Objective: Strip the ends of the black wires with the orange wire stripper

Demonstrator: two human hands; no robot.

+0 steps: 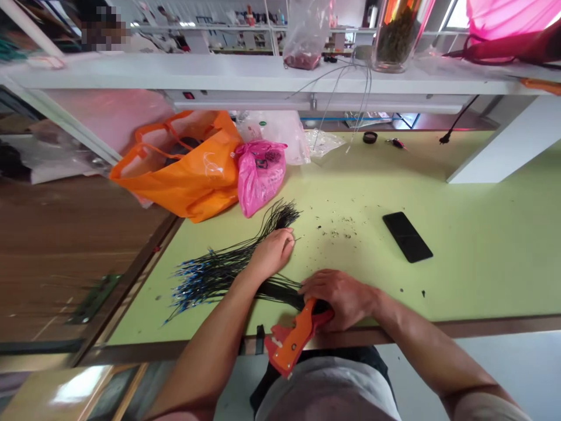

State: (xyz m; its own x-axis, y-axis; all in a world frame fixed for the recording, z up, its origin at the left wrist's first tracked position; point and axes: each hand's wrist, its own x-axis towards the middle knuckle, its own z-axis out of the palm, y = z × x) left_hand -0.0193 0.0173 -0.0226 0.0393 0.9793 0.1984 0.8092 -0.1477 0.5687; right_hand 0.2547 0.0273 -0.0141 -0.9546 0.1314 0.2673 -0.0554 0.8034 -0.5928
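My left hand [272, 252] is closed over the bundle of thin black wires, pinching one black wire [300, 238] whose end pokes out to the right of the fingertips. Many black wires [232, 269] with blue and silvery tips at their left end lie fanned beneath my left forearm. A second part of the bundle [280, 290] runs toward my right hand [339, 297]. That hand is wrapped round the handles of an orange wire stripper [293, 342], its head pointing down and left over the table's front edge. My right fingertips hide part of the wires.
Small scraps [344, 228] are scattered right of my left hand. A black phone [407, 236] lies farther right. Behind the wires stand an orange bag [188, 181] and a pink plastic bag [262, 175]. A white shelf [245, 73] spans the back, its support panel [495, 143] at right.
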